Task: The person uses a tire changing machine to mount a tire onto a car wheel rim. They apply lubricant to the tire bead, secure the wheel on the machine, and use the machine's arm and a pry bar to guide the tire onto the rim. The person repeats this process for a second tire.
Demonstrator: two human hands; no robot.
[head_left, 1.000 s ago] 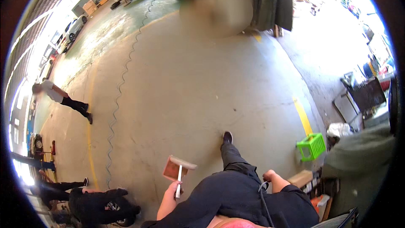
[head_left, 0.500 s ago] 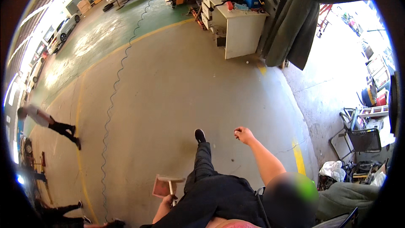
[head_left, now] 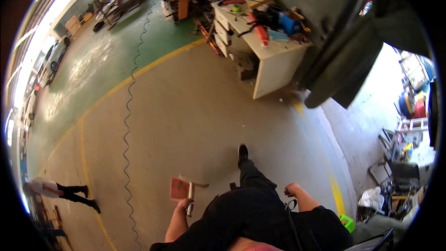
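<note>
Since the earlier frame the white desk with its cluttered tabletop [head_left: 274, 65] has slid lower and nearer to the middle of the view, the person in a white top and dark trousers [head_left: 55, 189] at the far left now sits lower toward the rim, and the right hand, which was reaching out ahead over the concrete, has drawn back beside the hip. At the far left that other person bends over the grey concrete floor [head_left: 186, 111], well apart from the wearer. A thin wavy black cable [head_left: 126, 125] runs up the floor, crossing a curved yellow painted line [head_left: 139, 70] into the green-painted zone. Lower down, the left hand [head_left: 183, 205] is clenched around a pale wooden handle whose flat reddish-brown rectangular brush head [head_left: 180, 188] points forward and hangs above the floor, just left of the wearer's dark trouser leg. A black shoe [head_left: 242, 150] steps ahead on the concrete. To its right, the right hand [head_left: 293, 189] is curled into a loose fist, holding nothing, close against the black-clad thigh. Farther right, a small bright green plastic crate [head_left: 347, 223] sits low by the wearer's side, near a heap of metal clutter at the right rim
</note>
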